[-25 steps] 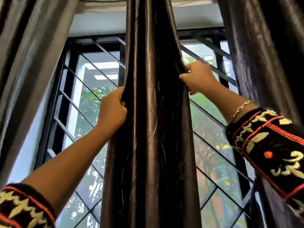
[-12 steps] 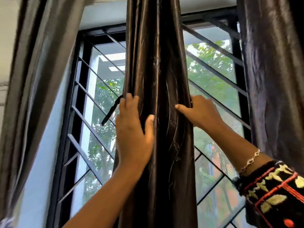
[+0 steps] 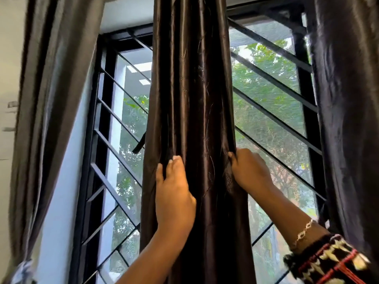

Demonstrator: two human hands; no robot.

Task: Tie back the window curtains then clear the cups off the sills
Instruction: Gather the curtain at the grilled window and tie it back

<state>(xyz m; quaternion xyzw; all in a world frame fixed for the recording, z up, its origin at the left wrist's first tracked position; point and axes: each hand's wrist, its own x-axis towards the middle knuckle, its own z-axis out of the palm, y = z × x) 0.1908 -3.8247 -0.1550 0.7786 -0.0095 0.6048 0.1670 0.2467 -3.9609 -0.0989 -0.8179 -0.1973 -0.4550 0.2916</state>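
Dark brown satin curtain, gathered into one tall bunched column, is hanging down the middle of the scene in front of a black metal window grille. The left hand is lying against the near face of the bunch, its fingers stretching straight upward and pressing on the folds; the thumb is not showing. The right hand is gripping the right edge of the same bunch, thumb at the front and fingers curling round behind the cloth. A thin chain bracelet is sitting on the right wrist, just above a black knitted sleeve with red and cream patterning. A dark strap end is sticking out left of the bunch. A grey curtain is hanging at the left edge, and another dark glossy curtain at the right edge.
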